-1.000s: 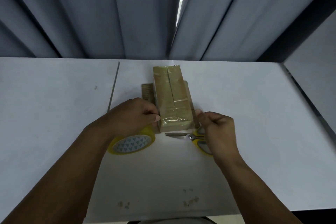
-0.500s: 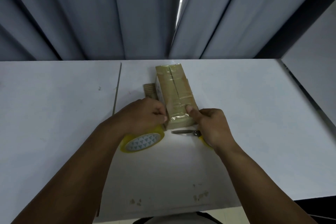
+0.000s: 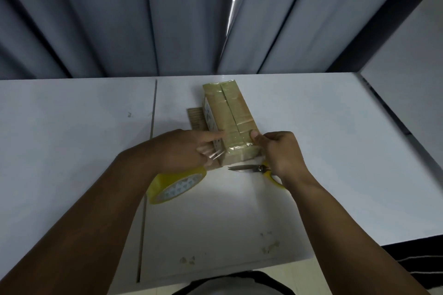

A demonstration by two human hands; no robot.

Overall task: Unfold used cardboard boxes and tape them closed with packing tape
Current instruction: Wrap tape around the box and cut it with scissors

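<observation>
- The cardboard box (image 3: 236, 112) lies lengthwise on the white tabletop (image 3: 323, 151), its top already covered in glossy packing tape
- The two hands are apart, one at each side of the box's near end: the left hand (image 3: 182, 148) has its forefinger straight and pressed on the taped top, and the right hand (image 3: 280, 151) grips the near right corner with the thumb on top
- A shiny strip of tape shows by the left hand's lower fingers; I cannot tell whether it is stuck to them
- Risk: if that strip clings to skin, it could lift or crease as the hand pulls off
- Risk: uneven pressing may trap wrinkles along the centre seam
- Risk: the scissors (image 3: 249, 168) lie just beside the right wrist, blades open to a knock
- The yellow tape roll (image 3: 177, 183) sits under the left wrist and could roll
- A flat cardboard piece (image 3: 195, 117) lies behind the box; crumbs (image 3: 269, 245) dot the near edge
- Grey curtains (image 3: 119, 19) hang behind, with a bright gap
</observation>
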